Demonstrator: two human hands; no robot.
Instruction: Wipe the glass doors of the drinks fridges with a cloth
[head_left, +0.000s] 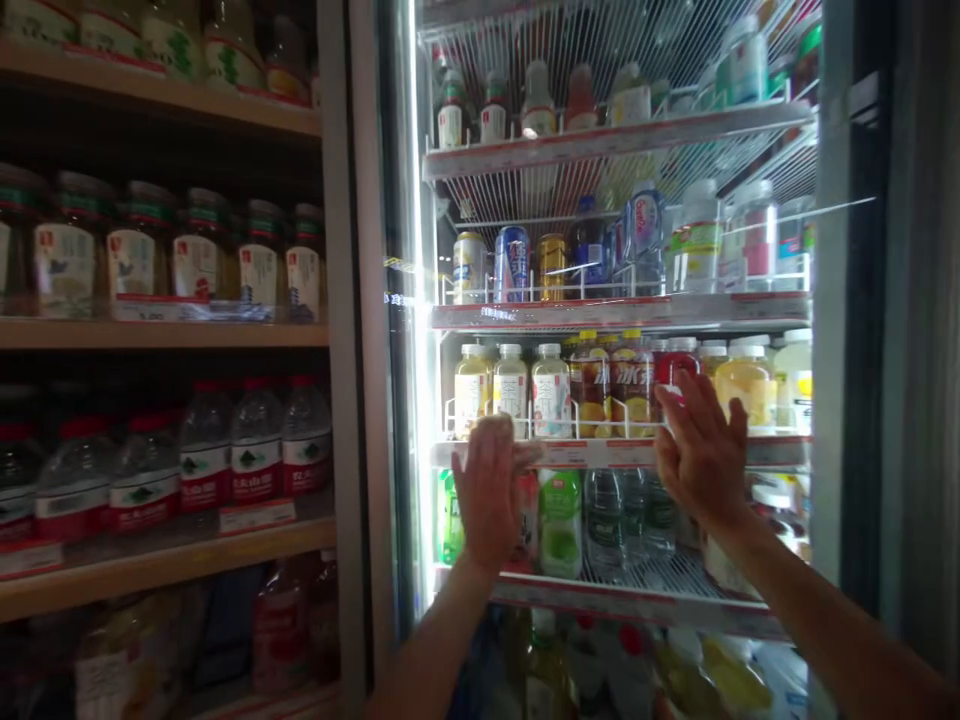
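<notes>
My right hand (701,450) is released, fingers spread and slightly bent, in front of a red bottle (666,368). My left hand (487,490) has fingers extended, close together; blur prevents determining whether it grips anything. Contact: cannot tell. Beyond, white-capped bottles (551,395) and yellow-capped bottles (632,375) stand on the cooler shelf (600,454).

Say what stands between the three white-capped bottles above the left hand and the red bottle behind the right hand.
Brown-and-yellow drink bottles with yellow caps stand there, as the head view shows.
</notes>
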